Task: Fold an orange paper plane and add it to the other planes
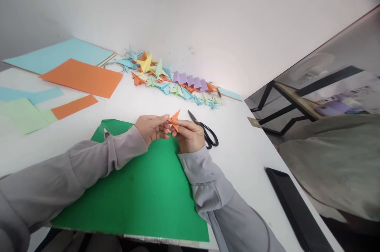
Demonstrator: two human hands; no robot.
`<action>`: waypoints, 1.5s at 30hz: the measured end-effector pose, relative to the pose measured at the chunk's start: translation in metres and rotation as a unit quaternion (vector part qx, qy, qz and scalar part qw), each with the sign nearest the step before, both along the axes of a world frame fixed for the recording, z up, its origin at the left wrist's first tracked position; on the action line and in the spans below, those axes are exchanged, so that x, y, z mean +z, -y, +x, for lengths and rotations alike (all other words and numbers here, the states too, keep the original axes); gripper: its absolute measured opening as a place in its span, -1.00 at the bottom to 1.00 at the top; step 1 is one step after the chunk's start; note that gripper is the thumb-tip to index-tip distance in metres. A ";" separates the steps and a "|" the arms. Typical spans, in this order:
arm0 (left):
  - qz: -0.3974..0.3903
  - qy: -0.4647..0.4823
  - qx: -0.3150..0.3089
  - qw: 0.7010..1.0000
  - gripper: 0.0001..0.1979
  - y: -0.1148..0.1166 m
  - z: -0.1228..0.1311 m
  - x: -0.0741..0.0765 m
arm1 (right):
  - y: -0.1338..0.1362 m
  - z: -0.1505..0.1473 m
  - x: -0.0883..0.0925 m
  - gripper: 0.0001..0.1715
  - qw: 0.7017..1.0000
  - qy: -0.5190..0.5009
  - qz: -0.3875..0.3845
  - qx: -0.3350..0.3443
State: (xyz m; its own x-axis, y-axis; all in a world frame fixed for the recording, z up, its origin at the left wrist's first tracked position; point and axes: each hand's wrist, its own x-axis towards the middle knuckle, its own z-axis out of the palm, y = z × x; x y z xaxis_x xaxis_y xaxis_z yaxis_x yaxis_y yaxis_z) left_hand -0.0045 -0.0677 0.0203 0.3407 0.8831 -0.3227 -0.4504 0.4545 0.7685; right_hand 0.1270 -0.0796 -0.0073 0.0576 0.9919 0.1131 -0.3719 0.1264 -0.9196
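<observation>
Above the far part of a green mat (pixel 142 192), a small orange folded paper piece (pixel 175 118) with pointed tips is pinched between both hands. My left hand (pixel 152 127) grips its left side with thumb and fingers. On the right side, my right hand (pixel 190 135) holds it the same way. The fingers cover part of the paper. Just beyond my right hand lie black-handled scissors (pixel 204 129), their blades pointing away to the left.
Many folded paper pieces (pixel 145 64) in several colours line the wall. Orange (pixel 83 78) and light blue sheets (pixel 59 54) lie at the back left, with green paper (pixel 23 115) nearer. A black flat object (pixel 293 204) rests along the right edge. Another table (pixel 297 99) stands beyond.
</observation>
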 end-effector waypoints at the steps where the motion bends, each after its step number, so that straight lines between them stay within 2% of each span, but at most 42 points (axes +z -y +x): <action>1: 0.009 -0.006 0.005 1.000 -0.77 0.000 0.001 0.000 | 0.000 0.000 0.000 -0.85 1.000 0.002 0.003 0.000; 6: 0.044 -0.025 0.013 0.999 -0.73 -0.001 0.001 -0.002 | 0.000 0.001 -0.002 -0.86 1.000 0.000 0.011 0.005; 9: 0.068 -0.041 -0.002 0.997 -0.70 -0.002 0.000 -0.003 | 0.000 0.002 -0.002 -0.84 1.000 -0.003 0.009 0.015; 18: 0.119 -0.065 0.008 0.991 -0.74 -0.003 -0.001 -0.008 | 0.004 0.002 0.006 -0.85 0.997 -0.033 -0.046 0.046; 30: 0.111 -0.074 -0.020 0.991 -0.72 -0.004 -0.004 -0.005 | 0.000 0.004 0.002 -0.86 0.996 -0.037 -0.063 0.047; 42: 0.054 -0.044 -0.039 0.997 -0.49 -0.005 -0.005 0.001 | 0.007 0.001 0.009 -0.83 0.997 -0.041 -0.063 0.026; 45: 0.054 -0.051 -0.042 0.996 -0.49 -0.005 -0.005 0.000 | 0.007 0.001 0.008 -0.83 0.998 -0.028 -0.055 0.025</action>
State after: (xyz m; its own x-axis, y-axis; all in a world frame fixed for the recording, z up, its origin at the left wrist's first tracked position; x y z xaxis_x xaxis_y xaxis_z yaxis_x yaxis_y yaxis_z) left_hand -0.0095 -0.0626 0.0203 0.3856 0.8839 -0.2647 -0.3317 0.4005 0.8541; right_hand 0.1280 -0.0864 0.0005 0.0113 0.9999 0.0011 -0.4266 0.0058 -0.9044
